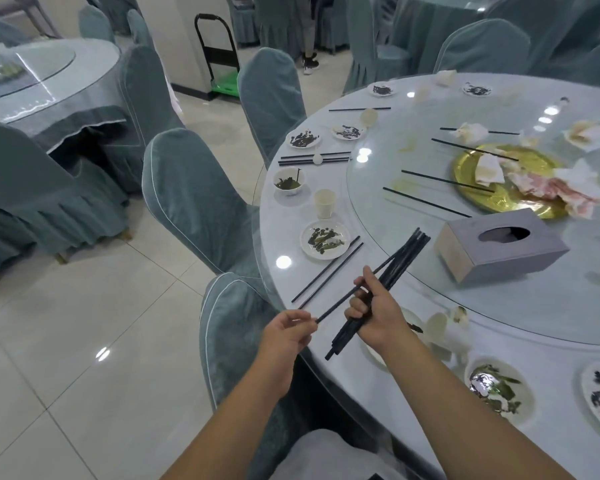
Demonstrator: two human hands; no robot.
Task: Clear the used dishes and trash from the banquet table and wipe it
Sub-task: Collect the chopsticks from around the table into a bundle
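Chopsticks point(388, 289): right hand point(374, 317) is gripping the bundle while left hand point(288, 336), at nine o'clock, is pinching one stick's end to add it.

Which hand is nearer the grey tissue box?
Right. The right hand grips the bundle of black chopsticks just short of the grey tissue box. The left hand is farther off, past the table edge, pinching one chopstick's end.

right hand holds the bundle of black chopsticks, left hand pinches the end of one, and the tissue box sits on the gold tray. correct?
Not quite. The head view shows the tissue box on the glass beside the gold tray, not on it. The rest holds: the right hand holds the chopstick bundle, and the left hand pinches the end of one chopstick.
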